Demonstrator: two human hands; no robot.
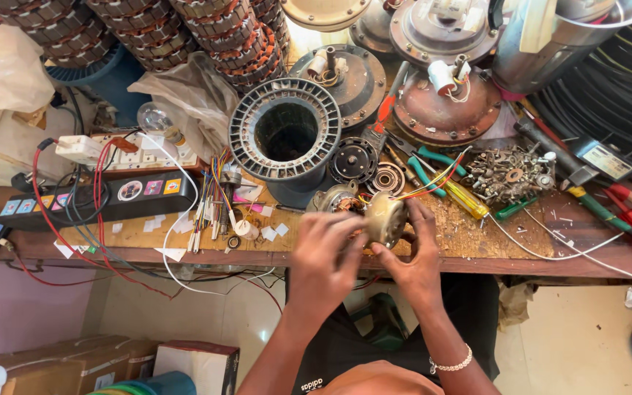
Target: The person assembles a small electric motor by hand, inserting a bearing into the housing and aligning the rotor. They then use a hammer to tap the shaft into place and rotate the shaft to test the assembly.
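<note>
- We see both forearms rise from the bottom of the view and meet at the near edge of the wooden tabletop [477,241], wrists bent inward toward each other.
- Our left hand [323,252] is curled, knuckles toward the camera, fingers wrapped over the left side of a small round brass-coloured motor part [385,217]; it grips that part.
- Our right hand [417,256] closes on the same part from the right and below, thumb pressed to its lower face and fingers reaching up behind its rim. A beaded bracelet [451,363] sits on that wrist.
- The motor part is held just above the tabletop's front edge, tilted with its rounded face toward us. Thin red and yellow wires [433,181] run from it up and to the right.
- Just behind the hands lie a grey ribbed stator ring [284,128], a small dark round winding [354,159] and a ball bearing [387,178].
- To the right rest green-handled pliers [433,162], a yellow-handled screwdriver [464,199] and a heap of rusty screws and washers [510,174].
- To the left, a black power strip [104,199] lies among red and white cables, with a clear bulb [156,117] behind it.
</note>
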